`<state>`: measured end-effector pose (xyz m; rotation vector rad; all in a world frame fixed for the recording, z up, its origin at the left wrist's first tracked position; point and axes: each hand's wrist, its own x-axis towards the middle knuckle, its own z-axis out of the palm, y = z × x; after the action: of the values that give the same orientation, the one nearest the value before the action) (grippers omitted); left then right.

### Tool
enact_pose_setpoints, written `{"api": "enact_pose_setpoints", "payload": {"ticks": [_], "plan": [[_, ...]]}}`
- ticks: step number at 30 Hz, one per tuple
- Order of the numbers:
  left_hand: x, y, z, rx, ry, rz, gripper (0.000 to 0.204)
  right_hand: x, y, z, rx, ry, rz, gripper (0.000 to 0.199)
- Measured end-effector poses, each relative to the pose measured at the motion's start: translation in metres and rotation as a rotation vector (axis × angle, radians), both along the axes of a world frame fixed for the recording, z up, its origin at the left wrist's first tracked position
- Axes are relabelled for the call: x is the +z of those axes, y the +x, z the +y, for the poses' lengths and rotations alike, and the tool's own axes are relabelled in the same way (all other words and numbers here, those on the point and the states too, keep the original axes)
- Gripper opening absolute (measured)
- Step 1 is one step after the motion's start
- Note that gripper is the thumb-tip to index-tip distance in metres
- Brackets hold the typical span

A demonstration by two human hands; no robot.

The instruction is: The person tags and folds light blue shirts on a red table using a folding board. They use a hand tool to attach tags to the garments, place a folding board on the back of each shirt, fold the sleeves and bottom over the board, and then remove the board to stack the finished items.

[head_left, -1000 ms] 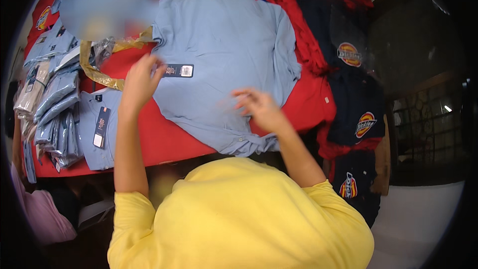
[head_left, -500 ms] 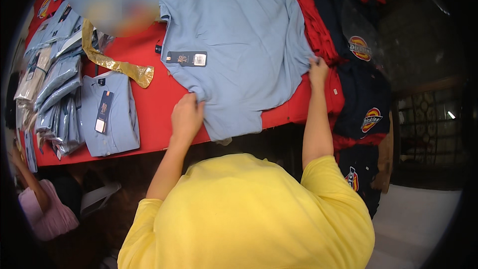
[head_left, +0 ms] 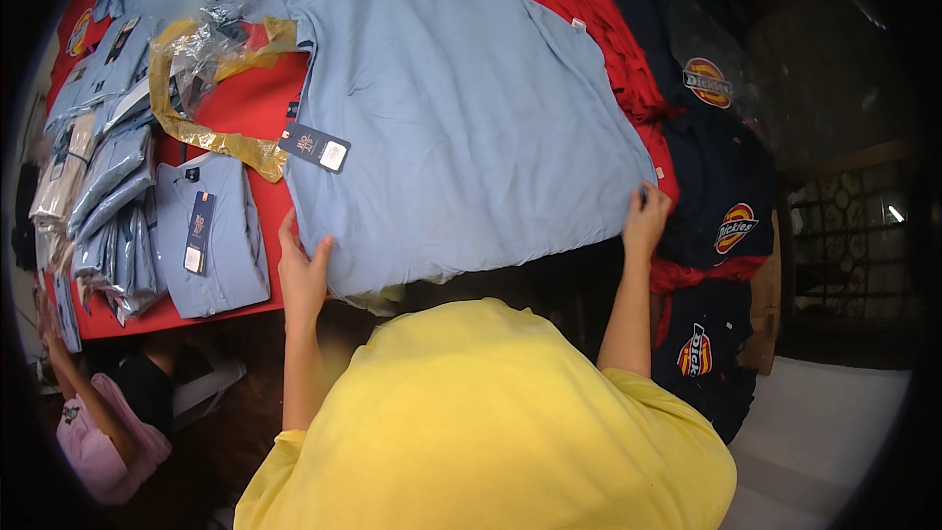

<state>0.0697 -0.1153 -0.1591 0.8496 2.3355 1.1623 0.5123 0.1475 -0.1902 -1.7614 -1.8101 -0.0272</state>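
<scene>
Red cloth covers the long table (head_left: 250, 113), which fills the view from 9 to 1 o'clock. Next in size is the large pale blue cotton shirt (head_left: 461, 128), spread flat at the centre with its lower hem hanging a little over the near edge. Its dark rectangular hang tag (head_left: 316, 147) lies at its 9 o'clock side. The shirt looks light and limp, likely to sag and crease wherever it is unsupported, so the hem corners seem the sound places to take hold.

At 2 to 4 o'clock, dark navy garments with round orange-and-yellow badges (head_left: 726, 186) hang off the table end, over a heap of red fabric (head_left: 628, 69). At 9 o'clock a stack of folded pale blue shirts in clear plastic sleeves (head_left: 103, 226) lies beside one smaller folded pale blue shirt with its own tag (head_left: 211, 236). At 10 o'clock sits an opened clear plastic bag with a gold band (head_left: 211, 88); it looks empty, though the crumpled film hides part of it.

The hands are well apart. The left hand (head_left: 302, 280) lies open against the hem's left corner, fingers spread rather than pinching. The right hand (head_left: 646, 221) closes on the right corner, fingers curled over the cloth.
</scene>
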Motion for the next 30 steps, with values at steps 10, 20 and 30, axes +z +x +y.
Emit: {"api": "enact_pose_setpoints", "payload": {"ticks": [10, 20, 30], "plan": [[0.006, -0.009, -0.009, 0.035, -0.052, 0.549, 0.035, 0.027, -0.050, 0.077, 0.107, -0.148, -0.051, 0.028], [-0.009, -0.040, 0.195, -0.206, 0.333, 0.555, 0.027, 0.035, -0.206, 0.299, 0.495, -0.045, 0.038, 0.032], [-0.041, -0.113, 0.259, 0.052, -0.062, 0.878, 0.051, 0.101, -0.228, 0.331, 0.225, 0.198, -0.262, 0.033]]}}
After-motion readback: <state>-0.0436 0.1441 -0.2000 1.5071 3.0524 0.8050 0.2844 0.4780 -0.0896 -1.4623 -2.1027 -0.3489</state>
